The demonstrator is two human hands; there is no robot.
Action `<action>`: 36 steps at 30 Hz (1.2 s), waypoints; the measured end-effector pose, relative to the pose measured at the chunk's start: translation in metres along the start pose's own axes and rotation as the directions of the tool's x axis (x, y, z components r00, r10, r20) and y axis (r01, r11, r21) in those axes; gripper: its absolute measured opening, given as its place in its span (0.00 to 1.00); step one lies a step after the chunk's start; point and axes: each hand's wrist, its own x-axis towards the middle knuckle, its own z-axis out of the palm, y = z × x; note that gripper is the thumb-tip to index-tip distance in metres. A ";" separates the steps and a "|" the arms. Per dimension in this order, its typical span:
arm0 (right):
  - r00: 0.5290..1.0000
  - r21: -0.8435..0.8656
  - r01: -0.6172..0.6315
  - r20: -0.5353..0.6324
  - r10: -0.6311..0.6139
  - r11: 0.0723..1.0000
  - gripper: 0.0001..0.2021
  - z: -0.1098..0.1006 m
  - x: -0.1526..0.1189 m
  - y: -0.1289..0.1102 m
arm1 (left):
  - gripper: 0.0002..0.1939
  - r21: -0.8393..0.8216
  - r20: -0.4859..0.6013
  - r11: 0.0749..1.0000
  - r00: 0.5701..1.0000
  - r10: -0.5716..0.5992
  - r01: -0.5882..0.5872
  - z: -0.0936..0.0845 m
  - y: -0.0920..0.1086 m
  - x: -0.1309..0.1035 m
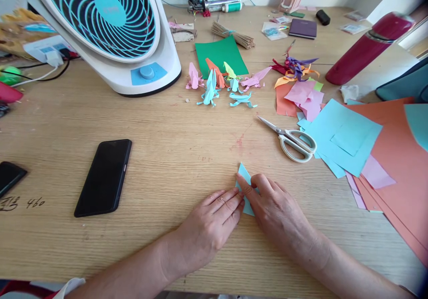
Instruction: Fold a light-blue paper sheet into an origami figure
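A pale wood-grain counter (174, 156) fills your view, crowded with craft paper along its far and right sides. Near its front edge lies a small folded piece of light blue paper (244, 174), its point aimed away from you. Both your hands press on it. Your left hand (209, 225) lies flat, palm down, fingers stretched out together with their tips on the paper's left edge; it grips nothing. Your right hand (277, 212) covers the paper's right part, its fingers bent and pressing down, fingertip against the fold, touching the left fingertips; whether it pinches the paper or only presses I cannot tell.

Just beyond and to the right, a pair of white-handled scissors (290, 139) lies closed, handles resting on the edge of a stack of light blue squares (337, 134). Those squares overlap large orange sheets (397, 165) running off the right side. Farther back, a cluster of small folded paper figures (220, 85) in pink, blue, orange and yellow stands in front of a green sheet (220, 53). A red flask (368, 47) lies tilted at the far right. To your left, well apart from your hands, a black phone (104, 176) lies face up, and behind it stands a white and teal fan (110, 26).
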 end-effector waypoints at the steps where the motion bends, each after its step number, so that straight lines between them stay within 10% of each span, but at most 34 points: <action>1: 1.000 0.002 -0.002 0.021 0.002 1.000 0.28 -0.001 0.001 0.000 | 0.20 -0.001 0.000 1.000 1.000 -0.001 0.001 0.000 0.000 0.000; 27: 0.970 -0.105 -0.198 0.124 0.210 0.975 0.27 -0.012 0.023 -0.004 | 0.18 -0.019 -0.059 1.000 0.998 -0.005 0.004 0.011 0.000 -0.003; 36: 0.976 0.241 -0.196 -0.045 0.213 0.950 0.20 -0.005 0.008 0.017 | 0.17 -0.032 -0.044 0.999 0.999 -0.022 0.021 0.005 0.001 0.000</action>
